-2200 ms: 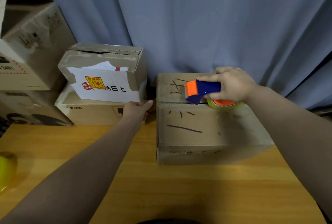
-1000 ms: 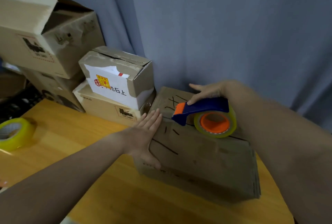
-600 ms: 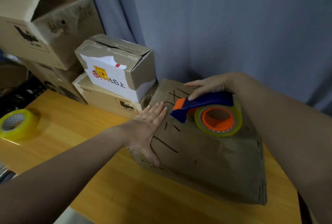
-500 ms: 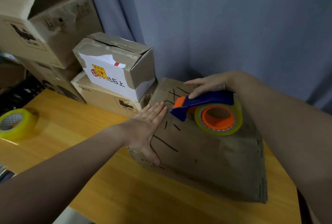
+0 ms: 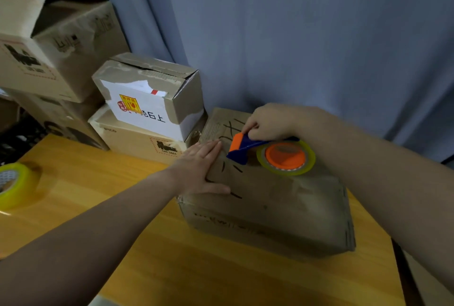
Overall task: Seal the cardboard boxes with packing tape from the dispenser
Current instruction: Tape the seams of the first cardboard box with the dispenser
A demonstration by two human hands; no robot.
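A brown cardboard box [image 5: 275,205] with black pen marks lies on the wooden table [image 5: 103,182] in front of me. My left hand [image 5: 199,170] presses flat on the box's left end, fingers straight and thumb spread. My right hand [image 5: 272,121] grips the blue and orange tape dispenser [image 5: 267,153], whose yellowish roll with an orange core rests on the box top. The dispenser's orange nose points left, close to my left fingertips.
Stacked cardboard boxes stand at the back left: a white-labelled one [image 5: 147,99] on a flat one [image 5: 137,138], and a large open box [image 5: 54,40]. A spare yellow tape roll [image 5: 12,187] lies at the table's left edge. A blue curtain [image 5: 294,35] hangs behind.
My right hand has curled tighter round the dispenser, its fingers no longer stretched out. My left hand stays flat on the box. The view shifted slightly.
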